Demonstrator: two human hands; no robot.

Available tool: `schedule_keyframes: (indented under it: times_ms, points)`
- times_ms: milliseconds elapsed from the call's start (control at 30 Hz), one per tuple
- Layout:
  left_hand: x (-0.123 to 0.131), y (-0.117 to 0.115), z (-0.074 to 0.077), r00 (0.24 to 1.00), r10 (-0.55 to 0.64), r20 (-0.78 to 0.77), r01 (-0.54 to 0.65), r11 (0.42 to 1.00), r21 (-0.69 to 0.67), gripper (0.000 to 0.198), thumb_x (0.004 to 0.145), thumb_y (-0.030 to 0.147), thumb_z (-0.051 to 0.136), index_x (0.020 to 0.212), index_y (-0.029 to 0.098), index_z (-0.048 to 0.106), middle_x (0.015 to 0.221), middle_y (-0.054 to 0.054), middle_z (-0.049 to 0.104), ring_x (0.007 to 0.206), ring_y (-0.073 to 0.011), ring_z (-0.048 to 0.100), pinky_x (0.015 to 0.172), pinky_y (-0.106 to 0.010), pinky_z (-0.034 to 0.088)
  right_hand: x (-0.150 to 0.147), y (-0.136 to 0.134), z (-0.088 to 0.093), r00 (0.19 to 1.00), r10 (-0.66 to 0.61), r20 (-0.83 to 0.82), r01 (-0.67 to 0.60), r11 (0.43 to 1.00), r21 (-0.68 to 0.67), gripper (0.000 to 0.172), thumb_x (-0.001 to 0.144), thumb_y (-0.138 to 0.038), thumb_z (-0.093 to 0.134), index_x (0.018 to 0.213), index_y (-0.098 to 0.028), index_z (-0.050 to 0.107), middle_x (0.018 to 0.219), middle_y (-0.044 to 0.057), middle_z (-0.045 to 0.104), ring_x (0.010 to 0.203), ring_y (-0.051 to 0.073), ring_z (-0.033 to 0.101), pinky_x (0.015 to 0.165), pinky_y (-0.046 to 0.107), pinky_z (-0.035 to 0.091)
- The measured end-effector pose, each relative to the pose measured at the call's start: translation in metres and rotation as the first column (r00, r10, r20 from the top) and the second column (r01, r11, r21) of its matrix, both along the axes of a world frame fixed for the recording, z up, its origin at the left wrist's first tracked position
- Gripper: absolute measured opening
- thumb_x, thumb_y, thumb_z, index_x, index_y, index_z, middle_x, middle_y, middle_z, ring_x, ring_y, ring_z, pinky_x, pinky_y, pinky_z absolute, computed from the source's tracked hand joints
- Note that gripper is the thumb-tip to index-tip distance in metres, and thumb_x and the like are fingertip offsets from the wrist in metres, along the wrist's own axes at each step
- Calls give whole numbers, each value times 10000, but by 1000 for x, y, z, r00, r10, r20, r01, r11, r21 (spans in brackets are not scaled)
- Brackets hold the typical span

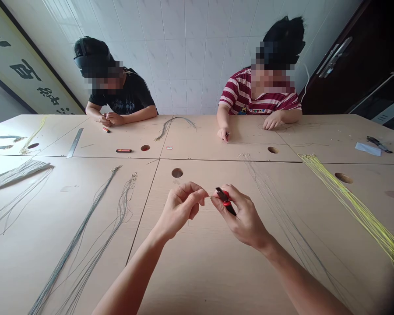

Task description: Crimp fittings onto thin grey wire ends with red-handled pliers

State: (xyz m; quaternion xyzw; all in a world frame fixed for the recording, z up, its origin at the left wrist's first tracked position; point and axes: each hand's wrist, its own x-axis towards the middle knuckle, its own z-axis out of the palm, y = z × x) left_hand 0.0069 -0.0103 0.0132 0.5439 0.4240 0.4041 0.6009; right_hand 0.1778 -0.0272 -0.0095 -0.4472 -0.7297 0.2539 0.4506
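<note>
My left hand (pixel 185 202) is closed in a pinch over the middle of the table, holding the end of a thin wire (pixel 209 196). Just to its right, my right hand (pixel 242 215) grips a small red-and-black utility knife (pixel 226 202), tilted with its tip up and to the left. The wire's short visible part runs between both sets of fingertips, and the right thumb and fingertips also meet at it. Most of the wire is too fine to follow.
Grey wire bundles (pixel 85 223) lie at left, thin wires (pixel 282 218) and a yellow bundle (pixel 344 201) at right. Across the table (pixel 197 271) sit two people, each handling small items. Another red-and-black knife (pixel 124 151), a steel ruler (pixel 75 142) and pliers (pixel 379 143) lie farther back.
</note>
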Motion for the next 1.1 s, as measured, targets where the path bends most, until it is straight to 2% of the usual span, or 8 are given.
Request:
schedule_keyframes:
  times_ms: [533, 633, 700, 767, 833, 933, 1033, 1100]
  points:
    - [-2, -3, 0, 1000, -4, -18, 4, 1000, 5, 224, 867, 311, 607, 724, 150, 547, 618, 55, 462, 457, -15, 261, 426, -176, 196, 2, -2, 5, 1000, 22, -13, -22, 999, -33, 124, 921, -214, 496, 800, -222, 471, 714, -11, 498, 675, 130, 456, 621, 258, 386]
    - [-2, -3, 0, 1000, -6, -30, 6, 1000, 25, 227, 873, 307, 604, 716, 147, 564, 600, 53, 485, 439, -17, 336, 425, -171, 269, 3, -2, 5, 1000, 26, -9, -26, 1000, -11, 105, 913, -192, 499, 815, -222, 480, 721, -13, 498, 685, 130, 458, 633, 257, 390]
    - [-4, -3, 0, 1000, -13, -28, 15, 998, 61, 174, 880, 304, 600, 803, 149, 619, 676, 15, 589, 514, -54, 506, 510, -193, 419, 4, -1, 4, 1000, 17, -11, -17, 1000, -13, 101, 916, -207, 501, 817, -221, 485, 723, -12, 492, 683, 129, 460, 634, 258, 394]
    - [-8, -2, 0, 1000, -13, -16, 14, 995, 104, 183, 895, 314, 586, 945, 153, 657, 855, -47, 679, 740, -129, 646, 721, -263, 526, 6, 0, 4, 1000, 2, -9, -2, 1000, -23, 114, 923, -238, 500, 811, -219, 485, 719, -10, 485, 676, 131, 459, 632, 261, 398]
    - [-14, -2, 0, 1000, 12, 6, -13, 991, 133, 224, 920, 333, 551, 1002, 161, 670, 1027, -87, 689, 960, -183, 650, 895, -321, 514, 10, 1, 4, 1000, -19, -2, 19, 1000, -24, 138, 928, -266, 495, 800, -218, 481, 719, -8, 482, 670, 132, 461, 626, 263, 399]
    - [-30, -5, 2, 998, 47, 41, -52, 990, 131, 252, 949, 347, 499, 914, 179, 684, 1106, -91, 668, 1068, -207, 611, 930, -334, 506, 24, 5, 2, 998, -66, 9, 66, 998, -13, 161, 932, -296, 496, 791, -217, 489, 710, -13, 483, 645, 123, 465, 608, 255, 394]
    - [-53, -12, 4, 999, -33, -20, 35, 995, 95, 289, 954, 372, 473, 850, 198, 679, 963, -79, 689, 924, -196, 640, 828, -322, 535, 49, 9, -2, 988, -155, 5, 155, 988, -14, 173, 928, -335, 510, 800, -219, 518, 681, -25, 481, 602, 113, 455, 578, 245, 388]
    - [-70, -18, 5, 966, -158, -203, 171, 984, 50, 321, 945, 415, 470, 856, 214, 705, 912, -77, 707, 873, -204, 651, 819, -326, 527, 70, 12, -3, 970, -243, 4, 243, 970, -19, 188, 919, -370, 525, 807, -218, 534, 668, -24, 484, 581, 113, 444, 545, 243, 378]
